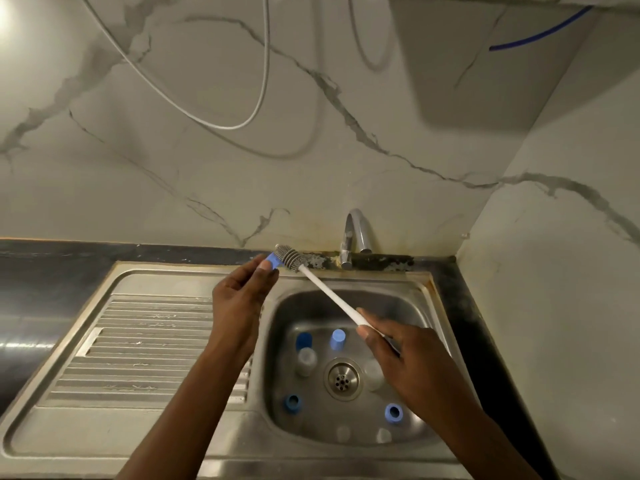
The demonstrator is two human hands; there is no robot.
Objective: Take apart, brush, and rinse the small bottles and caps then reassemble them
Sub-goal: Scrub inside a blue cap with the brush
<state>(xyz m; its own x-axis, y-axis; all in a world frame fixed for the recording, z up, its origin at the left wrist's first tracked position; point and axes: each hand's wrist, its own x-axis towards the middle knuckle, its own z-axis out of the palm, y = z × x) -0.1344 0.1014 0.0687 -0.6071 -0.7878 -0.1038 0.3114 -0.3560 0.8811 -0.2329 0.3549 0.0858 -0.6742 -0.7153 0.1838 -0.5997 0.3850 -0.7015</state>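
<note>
Over the sink point(429, 284), at eleven o'clock from the drain point(343, 377), the fingers point(258, 268) of our left hand point(239, 292) pinch a blue cap point(271, 262). Our right hand point(408, 355) grips the brush point(325, 289), whose bristles touch this cap. Bottles point(306, 362) and four more caps point(337, 339) lie separated around the drain, so we judge disassembly done, brushing started, and rinsing and reassembly left.

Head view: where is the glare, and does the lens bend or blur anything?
In the head view, a bright glare sits in the top left corner, and the hose casts a soft shadow on the marble wall; the wide lens curves the sink rim; the clear bottles in the basin look hazy.
</note>
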